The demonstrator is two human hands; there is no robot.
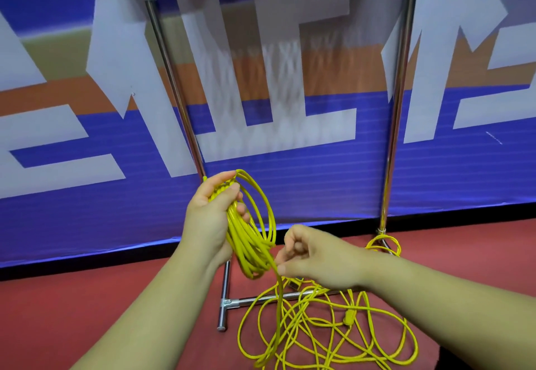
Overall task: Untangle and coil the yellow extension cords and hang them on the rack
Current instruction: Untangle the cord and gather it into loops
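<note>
right hand point(316, 256) fingers curled, pinching trailing strand point(280, 297) | left hand point(213, 216) fingers wrapped round yellow cord coil point(249, 243) | loose yellow cord tangle point(348, 318) on red floor point(87, 297), over rack base bar point(246, 300)

loose yellow cord point(348, 318) is sprawling across the right side of the red floor point(464, 253) and over the rack's base bar point(224, 314), blocking low reaches. between the uprights point(173, 79), open air is hanging before the banner point(290, 189).
</note>
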